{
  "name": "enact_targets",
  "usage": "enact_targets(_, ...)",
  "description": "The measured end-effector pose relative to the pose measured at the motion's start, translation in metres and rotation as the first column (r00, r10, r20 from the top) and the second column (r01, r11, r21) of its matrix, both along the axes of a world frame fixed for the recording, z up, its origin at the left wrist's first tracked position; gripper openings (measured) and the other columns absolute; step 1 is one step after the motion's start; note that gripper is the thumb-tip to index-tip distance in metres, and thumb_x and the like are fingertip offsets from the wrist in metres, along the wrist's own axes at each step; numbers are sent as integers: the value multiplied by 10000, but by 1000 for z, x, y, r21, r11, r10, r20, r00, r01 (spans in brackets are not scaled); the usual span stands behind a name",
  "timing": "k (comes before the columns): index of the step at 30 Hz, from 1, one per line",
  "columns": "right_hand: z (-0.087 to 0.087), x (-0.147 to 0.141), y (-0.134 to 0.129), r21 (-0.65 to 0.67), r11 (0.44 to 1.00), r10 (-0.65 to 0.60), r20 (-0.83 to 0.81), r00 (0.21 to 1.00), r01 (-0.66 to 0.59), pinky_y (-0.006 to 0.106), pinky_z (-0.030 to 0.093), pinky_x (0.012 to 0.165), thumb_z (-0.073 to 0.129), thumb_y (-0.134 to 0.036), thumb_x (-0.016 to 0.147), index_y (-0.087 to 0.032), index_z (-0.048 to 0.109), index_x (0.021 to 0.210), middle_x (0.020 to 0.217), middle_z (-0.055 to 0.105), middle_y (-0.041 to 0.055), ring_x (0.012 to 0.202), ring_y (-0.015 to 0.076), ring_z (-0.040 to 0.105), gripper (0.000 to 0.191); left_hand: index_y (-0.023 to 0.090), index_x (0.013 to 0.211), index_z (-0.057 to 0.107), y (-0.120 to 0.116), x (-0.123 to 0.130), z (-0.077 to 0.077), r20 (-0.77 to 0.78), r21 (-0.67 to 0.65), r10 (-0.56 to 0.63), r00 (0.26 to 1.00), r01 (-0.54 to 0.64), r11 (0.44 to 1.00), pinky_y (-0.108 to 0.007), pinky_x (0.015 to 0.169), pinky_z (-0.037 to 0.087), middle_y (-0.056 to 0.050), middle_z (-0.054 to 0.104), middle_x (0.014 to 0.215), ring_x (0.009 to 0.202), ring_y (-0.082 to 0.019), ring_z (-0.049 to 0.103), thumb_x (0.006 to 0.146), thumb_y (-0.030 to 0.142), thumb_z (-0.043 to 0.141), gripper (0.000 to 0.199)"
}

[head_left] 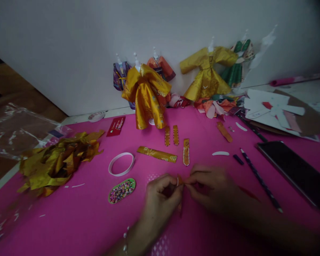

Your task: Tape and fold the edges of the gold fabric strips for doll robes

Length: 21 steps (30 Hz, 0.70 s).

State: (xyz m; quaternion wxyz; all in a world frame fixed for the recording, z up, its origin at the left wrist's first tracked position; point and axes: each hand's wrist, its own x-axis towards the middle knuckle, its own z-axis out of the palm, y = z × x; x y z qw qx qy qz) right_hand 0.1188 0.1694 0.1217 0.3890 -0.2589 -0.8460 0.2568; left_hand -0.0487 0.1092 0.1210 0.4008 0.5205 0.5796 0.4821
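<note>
My left hand (160,199) pinches a small orange-gold fabric strip (179,182) between thumb and forefinger; a white edge shows on it. My right hand (209,183) is closed in a pinch at the strip's right side, and anything finer between those fingertips is too small to make out. Just beyond the hands lie a gold strip with a pale beaded-looking edge (186,152) and two similar strips (175,135). A longer patterned gold strip (157,154) lies to their left. Left of my hands is a green oval tray of tiny coloured beads (122,191).
Gold fabric scraps (58,161), a white tape ring (110,167) and a red card (116,126) are on the left. Small dressed figures, one in a gold robe (146,101), stand along the wall. A pencil (261,179) and a dark phone (296,170) lie right.
</note>
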Motion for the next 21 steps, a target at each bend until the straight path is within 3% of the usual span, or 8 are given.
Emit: enact_targets(21, -3, -3, 0, -22, 999, -35, -18, 999, 35, 255, 363, 534, 584, -93, 774, -192, 628, 739, 680, 558, -26, 583, 112, 513, 114, 183, 618, 623, 2, 1, 6, 244, -167, -4, 970, 46, 985, -219, 459, 410, 31, 567, 498, 439, -111, 509, 737, 340, 725, 222)
